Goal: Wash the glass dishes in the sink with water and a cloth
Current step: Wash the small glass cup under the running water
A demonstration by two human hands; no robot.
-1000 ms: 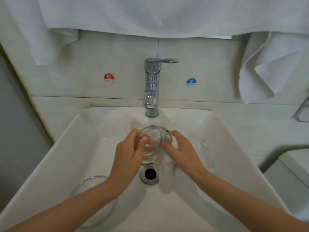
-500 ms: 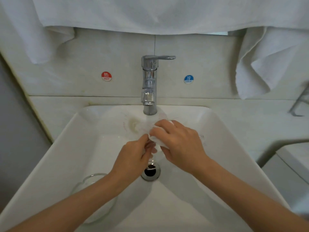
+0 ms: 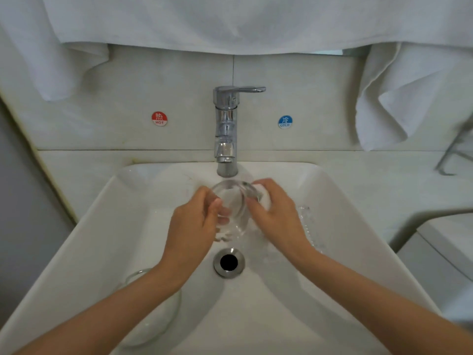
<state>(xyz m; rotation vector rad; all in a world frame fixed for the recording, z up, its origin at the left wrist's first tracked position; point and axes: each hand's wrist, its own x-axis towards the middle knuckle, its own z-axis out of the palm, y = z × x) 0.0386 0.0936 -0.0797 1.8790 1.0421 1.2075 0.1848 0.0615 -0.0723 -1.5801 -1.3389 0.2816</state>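
Just below the tap [image 3: 226,129], the left hand [image 3: 192,226] grips a glass dish [image 3: 230,198] over the sink [image 3: 102,201]; the right hand [image 3: 276,213] clasps a cloth [image 3: 266,201] against its rim. Fingers hide most of the cloth; the left forearm covers half of a second glass bowl [image 3: 153,316].

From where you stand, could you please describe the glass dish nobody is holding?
Start at the metal drain of the white sink. Nearer and left of it lies a clear glass bowl, partly behind the left forearm. Unlike the glass under the faucet, no hand holds it.
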